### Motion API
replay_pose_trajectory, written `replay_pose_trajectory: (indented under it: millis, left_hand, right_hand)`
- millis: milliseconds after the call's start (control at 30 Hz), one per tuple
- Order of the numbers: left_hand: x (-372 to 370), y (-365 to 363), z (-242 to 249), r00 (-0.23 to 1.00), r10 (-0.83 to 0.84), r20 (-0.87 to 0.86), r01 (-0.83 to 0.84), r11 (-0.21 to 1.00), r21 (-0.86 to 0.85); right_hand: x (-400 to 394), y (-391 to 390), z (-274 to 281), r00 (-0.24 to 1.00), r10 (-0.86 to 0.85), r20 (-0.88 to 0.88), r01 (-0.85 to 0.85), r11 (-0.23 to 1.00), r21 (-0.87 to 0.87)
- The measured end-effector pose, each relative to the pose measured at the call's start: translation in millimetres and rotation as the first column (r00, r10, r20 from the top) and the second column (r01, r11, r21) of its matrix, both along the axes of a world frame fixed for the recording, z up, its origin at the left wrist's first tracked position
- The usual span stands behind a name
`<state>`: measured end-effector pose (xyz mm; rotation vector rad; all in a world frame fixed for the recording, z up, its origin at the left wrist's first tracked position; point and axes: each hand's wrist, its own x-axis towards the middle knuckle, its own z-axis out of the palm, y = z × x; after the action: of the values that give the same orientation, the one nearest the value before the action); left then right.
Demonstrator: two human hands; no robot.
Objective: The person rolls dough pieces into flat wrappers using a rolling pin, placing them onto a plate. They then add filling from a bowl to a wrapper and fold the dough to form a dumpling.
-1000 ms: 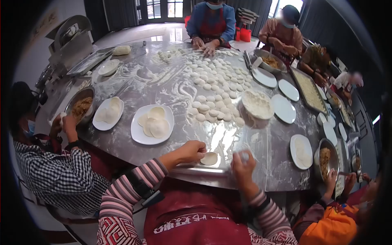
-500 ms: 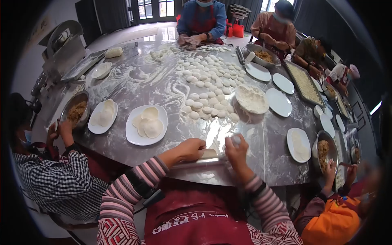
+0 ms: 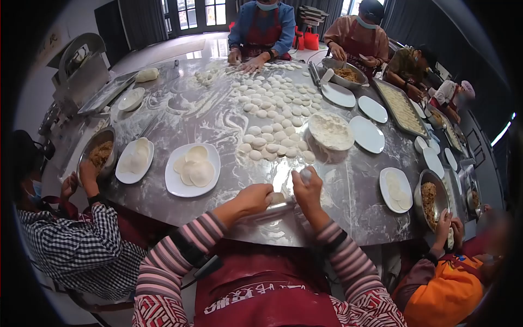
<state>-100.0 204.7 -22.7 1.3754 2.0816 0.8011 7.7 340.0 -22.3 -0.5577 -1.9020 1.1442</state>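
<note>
A broad metal table (image 3: 229,163), streaked with flour, fills the room in front of my camera, with other people at work around its edges. At its near edge I have the left hand (image 3: 253,200) narrowed, fingertips pinching a small dough round (image 3: 277,198) that lies flat between the two hands. The right hand (image 3: 308,191) is curled closed at the right end of a rolling pin (image 3: 281,206), which lies along the near side of the round; something pale shows at the top of that fist, too blurred for me to name. On the left I see a square white plate (image 3: 192,188) of flat wrappers (image 3: 197,170). Beyond the hands, many pale dough pieces (image 3: 275,128) spread toward the far side, and just right of them sits a flour-filled bowl (image 3: 330,131). White plates (image 3: 366,134) stand farther right.
</note>
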Motion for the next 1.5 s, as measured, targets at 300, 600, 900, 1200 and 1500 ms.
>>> replay_pose_trajectory:
  millis: [300,600,900,1200,1500]
  left_hand:
    - [-6,-7,-12,0.989,0.082,0.120,-0.081,0.997,-0.008]
    - [-1,10,-2,0.997,0.066,-0.037,-0.067,0.997,-0.027]
    - [-5,-8,-5,0.995,0.035,0.091,-0.034,0.999,-0.007]
    - [3,-9,-7,0.995,0.082,-0.049,-0.082,0.997,-0.004]
    - [-99,-101,25,0.751,0.405,0.522,-0.553,0.818,0.160]
  right_hand:
    - [62,-22,-22,0.999,0.027,-0.038,-0.035,0.967,-0.253]
    - [-4,2,-7,1.000,-0.012,-0.013,0.011,0.998,-0.055]
    - [22,-5,-16,1.000,-0.007,-0.027,0.004,0.994,-0.112]
    - [33,3,-35,0.993,0.064,-0.099,-0.065,0.998,-0.007]
    - [44,-13,-13,0.981,0.134,-0.139,-0.168,0.946,-0.277]
